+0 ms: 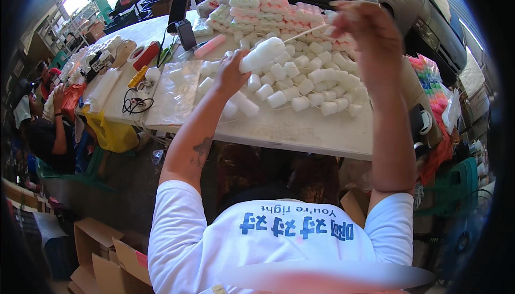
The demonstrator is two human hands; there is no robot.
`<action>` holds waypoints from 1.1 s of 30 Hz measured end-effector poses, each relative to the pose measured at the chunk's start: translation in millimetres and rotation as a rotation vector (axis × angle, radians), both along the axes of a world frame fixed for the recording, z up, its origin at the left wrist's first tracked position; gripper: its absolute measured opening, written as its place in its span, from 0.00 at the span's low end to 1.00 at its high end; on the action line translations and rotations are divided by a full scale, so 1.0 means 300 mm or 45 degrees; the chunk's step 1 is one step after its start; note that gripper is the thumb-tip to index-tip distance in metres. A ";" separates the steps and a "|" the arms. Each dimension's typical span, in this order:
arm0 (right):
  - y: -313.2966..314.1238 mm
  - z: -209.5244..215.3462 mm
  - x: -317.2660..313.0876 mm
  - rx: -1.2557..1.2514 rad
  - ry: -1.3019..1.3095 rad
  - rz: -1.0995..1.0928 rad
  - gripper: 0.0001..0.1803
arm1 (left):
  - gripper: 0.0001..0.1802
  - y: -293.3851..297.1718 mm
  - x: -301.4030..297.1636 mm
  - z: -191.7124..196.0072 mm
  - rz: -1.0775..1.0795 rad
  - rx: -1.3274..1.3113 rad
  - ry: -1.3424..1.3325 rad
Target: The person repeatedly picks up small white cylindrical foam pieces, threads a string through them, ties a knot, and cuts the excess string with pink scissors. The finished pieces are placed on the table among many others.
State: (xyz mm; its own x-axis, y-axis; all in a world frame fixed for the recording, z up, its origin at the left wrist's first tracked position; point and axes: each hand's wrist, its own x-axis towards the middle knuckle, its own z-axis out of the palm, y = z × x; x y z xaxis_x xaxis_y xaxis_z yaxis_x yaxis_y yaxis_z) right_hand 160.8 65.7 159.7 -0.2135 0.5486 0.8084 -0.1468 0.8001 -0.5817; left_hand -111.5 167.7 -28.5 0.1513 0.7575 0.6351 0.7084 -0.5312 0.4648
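Above the left part of the heap of loose white cylinders (306, 86), the left hand (230, 73) curls its fingers around a short white cylinder stack (265, 52). Over the heap's far right side, the right hand (370, 26) seems to pinch a thin cord (304, 32) reaching from the stack; blur hides the contact. The stack looks light, smooth, probably slightly soft, best held around its sides.

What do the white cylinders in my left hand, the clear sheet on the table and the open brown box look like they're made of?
White cylinders in your left hand: perhaps foam or plastic, given their smooth, even white; unsure. Clear sheet: likely thin plastic film, glossy and see-through. Open brown box: apparently cardboard, matte, with creased flaps.
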 end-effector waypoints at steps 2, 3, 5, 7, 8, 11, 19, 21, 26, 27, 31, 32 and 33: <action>-0.064 0.017 0.113 -0.020 0.163 -0.095 0.06 | 0.31 -0.009 0.014 0.034 -0.002 0.193 -0.112; -0.099 0.005 0.172 0.040 0.178 -0.057 0.07 | 0.31 -0.013 0.009 0.064 -0.027 0.213 -0.134; -0.168 -0.034 0.294 0.014 0.272 -0.091 0.08 | 0.29 -0.019 0.003 0.133 -0.028 0.306 -0.118; -0.235 -0.086 0.408 -0.041 0.347 -0.147 0.08 | 0.27 -0.022 0.003 0.195 -0.006 0.499 -0.056; -0.263 -0.115 0.457 -0.060 0.371 -0.168 0.08 | 0.27 -0.027 0.006 0.215 0.045 0.493 -0.023; -0.329 -0.223 0.551 -0.140 0.398 -0.230 0.07 | 0.18 -0.045 0.026 0.221 0.083 0.628 0.031; -0.352 -0.505 0.529 -0.590 0.260 -0.477 0.08 | 0.14 -0.095 0.097 0.051 -0.284 0.235 0.932; -0.351 -0.523 0.503 -0.597 0.224 -0.571 0.09 | 0.20 -0.096 0.116 0.060 -0.226 0.130 0.836; -0.356 -0.529 0.456 -0.705 0.073 -0.613 0.07 | 0.38 -0.150 0.175 0.130 0.102 -0.344 1.060; -0.358 -0.529 0.452 -0.692 0.057 -0.600 0.07 | 0.37 -0.172 0.201 0.136 0.188 -0.321 1.197; -0.369 -0.531 0.437 -0.630 0.028 -0.610 0.05 | 0.33 -0.290 0.370 0.080 -0.090 -0.205 0.965; -0.375 -0.530 0.432 -0.581 -0.046 -0.665 0.05 | 0.33 -0.325 0.427 0.047 -0.311 -0.241 0.701; -0.383 -0.530 0.426 -0.544 -0.097 -0.712 0.05 | 0.32 -0.362 0.479 0.010 -0.469 -0.267 0.577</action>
